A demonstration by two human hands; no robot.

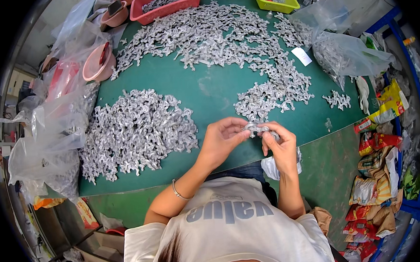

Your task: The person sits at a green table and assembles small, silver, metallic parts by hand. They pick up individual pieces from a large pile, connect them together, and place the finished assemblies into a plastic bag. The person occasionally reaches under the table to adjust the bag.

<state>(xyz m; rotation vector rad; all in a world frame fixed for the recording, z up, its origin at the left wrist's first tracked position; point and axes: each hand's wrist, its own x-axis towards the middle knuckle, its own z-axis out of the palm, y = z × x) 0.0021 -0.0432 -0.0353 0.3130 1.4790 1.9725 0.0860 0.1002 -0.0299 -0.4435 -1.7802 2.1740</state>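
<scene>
"Two bare hands meeting at the near edge of the green tabletop (208, 91), and between them, small silver-grey curved metal pieces (256, 128)!"

"What's the left hand (224, 139) doing?"

"Pinching, thumb against fingers, closed on the pieces from their left side. A silvery metal bangle (179, 191) sits on that wrist."

"And the right hand (280, 144)?"

"Narrow too! Thumb and forefinger grip the same pieces from the right, other fingers curled. How many pieces, I can't tell; the fingers cover part of them."

"Where's the rest of the metal?"

"Big dense pile of matching grey parts (139, 132), left of the left hand. Then a long sprawling heap of grey parts (214, 31) across the far side, sweeping down the right, its tip just beyond the fingers!"

"Anything out on the right?"

"Small loose cluster of grey parts (337, 100), apart from the heap, and a clear plastic bag of parts (332, 58) beyond it."

"Far edge?"

"Coral-red rectangular plastic basin (166, 12) with metal parts inside, and a yellow-green plastic basin (277, 6) to its right. Nearer, on the left, a round pale-pink plastic bowl (92, 70)!"
</scene>
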